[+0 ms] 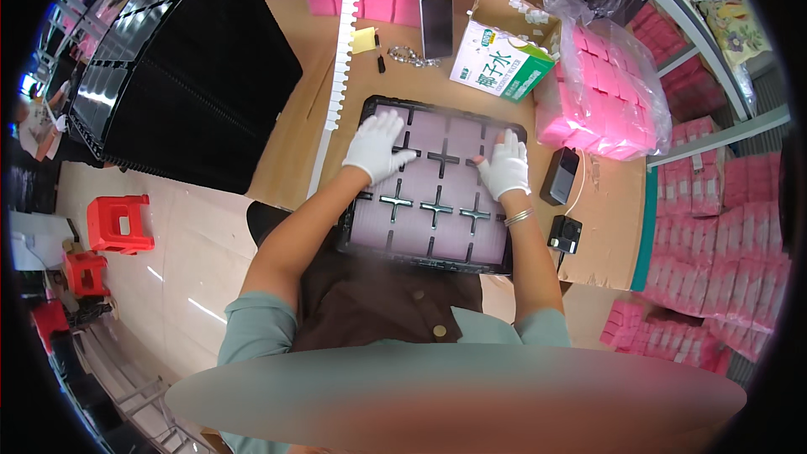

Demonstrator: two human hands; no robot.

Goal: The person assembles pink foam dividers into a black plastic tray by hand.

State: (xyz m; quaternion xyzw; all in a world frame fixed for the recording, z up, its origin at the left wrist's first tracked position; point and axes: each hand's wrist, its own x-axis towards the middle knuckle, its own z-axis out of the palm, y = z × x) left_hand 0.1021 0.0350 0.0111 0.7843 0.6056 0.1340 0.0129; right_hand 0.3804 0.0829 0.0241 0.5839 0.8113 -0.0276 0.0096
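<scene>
On the black tray (361,240) we press pink pads flat, left hand (376,145) and right hand (506,166) fingers spread, grasping nothing; next comes smoothing toward its near edge.

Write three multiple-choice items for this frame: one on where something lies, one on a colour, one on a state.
1. Where does the phone lie?
A. On the desk beyond the black tray
B. On the red stool
C. Inside the tray

2. What colour are the gloves on both hands?
A. Blue
B. White
C. Black

3. How do the hands sit on the tray?
A. Both lifted clear of it
B. Both resting flat on its pale pink compartments
C. Only one touching it

Answers:
1 A, the phone lies face up past the tray's far edge, beside the carton.
2 B, the left hand and right hand wear white gloves.
3 B, both palms press down on the tray.
</scene>
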